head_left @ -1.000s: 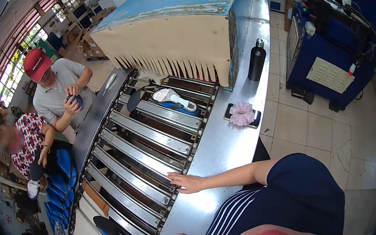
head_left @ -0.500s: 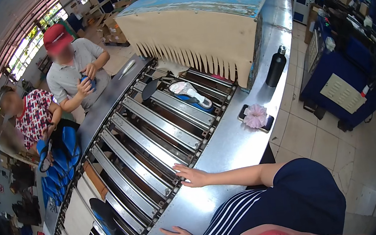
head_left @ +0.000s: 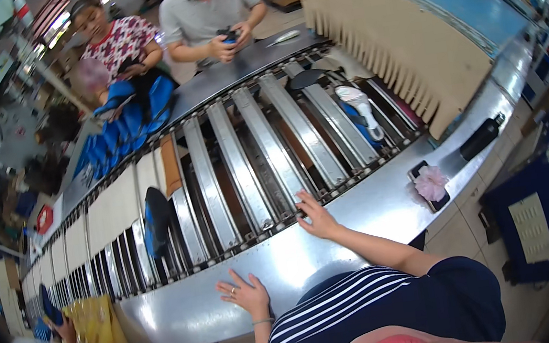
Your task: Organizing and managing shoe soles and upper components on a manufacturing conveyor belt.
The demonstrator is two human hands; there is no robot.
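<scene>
My left hand (head_left: 247, 294) lies on the metal edge of the conveyor table (head_left: 202, 306), fingers spread and a ring on one of them. My right hand (head_left: 318, 217) rests farther right at the rim of the slatted conveyor (head_left: 278, 143), fingertips by the slat ends. Both hands hold nothing. On the slats ahead and to the left sits a black-and-blue shoe part (head_left: 157, 221). Farther right lie a dark oval sole-like piece (head_left: 308, 79) and a white shoe-shaped piece (head_left: 359, 108) with blue beside it.
A blue-topped tunnel with a fringed tan curtain (head_left: 382, 39) stands over the conveyor. A pink flower-like scrunchie on a phone (head_left: 431, 183) and a black bottle (head_left: 482, 138) lie right. Two people work opposite, beside blue shoe parts (head_left: 133, 124). Another person's hand (head_left: 65, 329) is near a yellow bag (head_left: 97, 324).
The view has swung left, bringing the yellow bag and another person's arm into sight at lower left. My hands stay at the table edge, still spread.
</scene>
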